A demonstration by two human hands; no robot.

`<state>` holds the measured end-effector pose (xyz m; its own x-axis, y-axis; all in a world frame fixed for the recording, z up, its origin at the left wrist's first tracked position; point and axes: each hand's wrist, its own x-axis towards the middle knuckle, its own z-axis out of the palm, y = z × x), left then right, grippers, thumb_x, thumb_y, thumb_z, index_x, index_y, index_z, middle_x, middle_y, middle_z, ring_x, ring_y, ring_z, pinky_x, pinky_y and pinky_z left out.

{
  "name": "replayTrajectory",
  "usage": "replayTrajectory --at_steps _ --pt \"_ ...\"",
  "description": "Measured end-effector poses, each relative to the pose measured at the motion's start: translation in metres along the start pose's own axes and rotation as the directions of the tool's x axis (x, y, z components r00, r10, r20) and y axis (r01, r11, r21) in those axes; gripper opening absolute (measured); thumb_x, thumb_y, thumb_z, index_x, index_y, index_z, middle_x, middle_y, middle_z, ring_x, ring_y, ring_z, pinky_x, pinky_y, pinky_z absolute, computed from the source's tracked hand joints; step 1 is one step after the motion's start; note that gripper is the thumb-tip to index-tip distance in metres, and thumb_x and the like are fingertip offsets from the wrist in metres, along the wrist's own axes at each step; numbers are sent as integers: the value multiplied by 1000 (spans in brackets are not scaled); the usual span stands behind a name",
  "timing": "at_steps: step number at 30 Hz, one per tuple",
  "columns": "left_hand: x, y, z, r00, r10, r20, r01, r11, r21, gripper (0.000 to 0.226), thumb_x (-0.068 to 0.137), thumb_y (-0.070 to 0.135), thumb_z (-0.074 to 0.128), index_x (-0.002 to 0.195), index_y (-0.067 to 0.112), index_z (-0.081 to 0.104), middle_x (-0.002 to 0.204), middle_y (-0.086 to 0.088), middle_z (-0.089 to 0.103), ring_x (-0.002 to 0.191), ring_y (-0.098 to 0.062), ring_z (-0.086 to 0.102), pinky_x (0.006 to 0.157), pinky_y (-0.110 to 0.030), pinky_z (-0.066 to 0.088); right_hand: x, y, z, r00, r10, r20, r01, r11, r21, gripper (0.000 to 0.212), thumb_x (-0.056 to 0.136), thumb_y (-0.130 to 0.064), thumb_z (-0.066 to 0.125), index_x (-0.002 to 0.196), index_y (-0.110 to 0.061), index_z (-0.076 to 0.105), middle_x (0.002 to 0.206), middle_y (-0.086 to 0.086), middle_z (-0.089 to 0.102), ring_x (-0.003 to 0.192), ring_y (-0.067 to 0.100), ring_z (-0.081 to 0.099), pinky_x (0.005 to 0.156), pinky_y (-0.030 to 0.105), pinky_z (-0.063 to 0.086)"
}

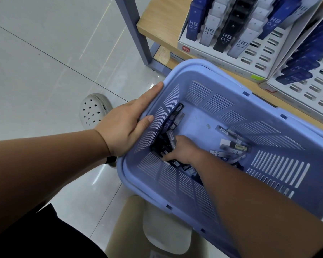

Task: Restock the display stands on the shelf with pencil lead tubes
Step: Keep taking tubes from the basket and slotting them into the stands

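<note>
A light-blue slotted plastic basket (280,166) is tilted in front of the shelf. My left hand (127,125) grips its left rim, thumb hooked inside the wall. Loose pencil lead tubes (231,146), black, blue and white, lie on the basket floor, with a heap in the near-left corner (166,138). My right hand (183,151) reaches down into that heap, its fingers curled among the tubes; whether it holds one is hidden. On the wooden shelf stand two white display stands (250,58) (313,92), partly filled with upright HB 0.7 tubes (224,40).
The wooden shelf (160,23) has a grey metal post (136,32) at its left corner. Pale tiled floor spreads to the left. My grey clog (93,110) shows beside the basket, and my trouser leg and other shoe (166,231) below it.
</note>
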<state>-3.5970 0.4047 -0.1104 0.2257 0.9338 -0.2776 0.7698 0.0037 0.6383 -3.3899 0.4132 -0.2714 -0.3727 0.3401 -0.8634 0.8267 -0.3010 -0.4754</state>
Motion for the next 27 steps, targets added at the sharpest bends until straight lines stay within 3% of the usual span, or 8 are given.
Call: replayTrajectory --at_steps 8,13,27 --pt "-1 -1 0 1000 4 -3 -4 1000 25 66 101 41 35 158 38 2 143 -5 54 107 -23 61 92 -35 50 -6 -7 -1 999 -45 31 43 998 53 49 62 -32 96 101 -23 68 100 -3 73 93 16 68 90 37 57" --pt "-1 -1 1 1000 7 -8 -7 1000 11 65 101 42 35 158 38 3 147 -3 51 113 -23 60 95 -41 51 -6 -11 2 998 -37 50 38 999 -9 54 60 -33 94 103 -14 68 103 6 72 94 21 68 89 42 58" --pt "0 -2 2 1000 7 -14 -7 1000 15 66 102 41 36 157 40 1 144 -5 53 111 -23 60 95 -36 49 -12 -12 1 998 -13 56 9 997 70 45 61 -29 90 99 -19 67 97 4 71 90 20 68 85 41 59"
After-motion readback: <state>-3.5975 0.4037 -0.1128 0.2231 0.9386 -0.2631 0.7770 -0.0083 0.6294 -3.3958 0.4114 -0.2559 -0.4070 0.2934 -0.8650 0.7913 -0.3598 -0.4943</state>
